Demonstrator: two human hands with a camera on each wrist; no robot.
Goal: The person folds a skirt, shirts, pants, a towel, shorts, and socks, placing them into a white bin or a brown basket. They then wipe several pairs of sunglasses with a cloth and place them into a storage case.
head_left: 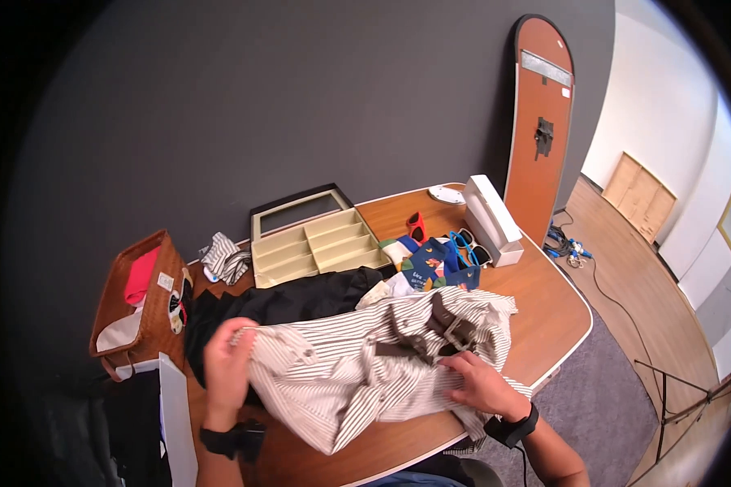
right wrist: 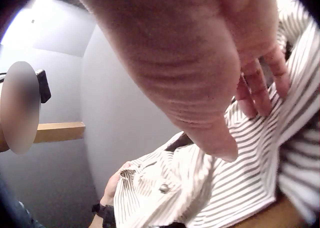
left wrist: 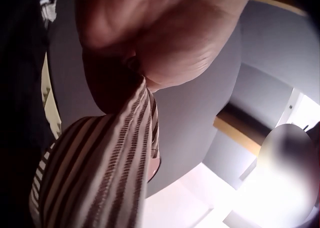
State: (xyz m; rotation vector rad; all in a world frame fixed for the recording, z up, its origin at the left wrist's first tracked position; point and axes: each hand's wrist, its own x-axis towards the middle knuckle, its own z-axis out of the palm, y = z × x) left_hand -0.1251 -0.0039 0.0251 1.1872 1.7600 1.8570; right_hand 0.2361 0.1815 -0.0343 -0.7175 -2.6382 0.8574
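Observation:
A striped button shirt (head_left: pixel 345 357), white with dark lines, lies rumpled across the table front, with dark straps or trim among its folds. My left hand (head_left: pixel 228 365) pinches its left end and lifts it; the left wrist view shows the striped cloth (left wrist: pixel 117 163) hanging from the fingers. On the shirt's right part rests my right hand (head_left: pixel 486 388), its thumb (right wrist: pixel 220 150) and fingers (right wrist: pixel 257 90) apart on the fabric in the right wrist view. Behind the shirt lies a black garment (head_left: pixel 300 299), partly covered by it.
A cream compartment box (head_left: pixel 309 247) with a framed lid stands at the back, beside a small striped cloth (head_left: pixel 224 258). Socks (head_left: pixel 426 264), sunglasses (head_left: pixel 463 246) and a white box (head_left: pixel 492 219) lie right of it. A wicker basket (head_left: pixel 156 312) and white bin (head_left: pixel 176 422) stand left.

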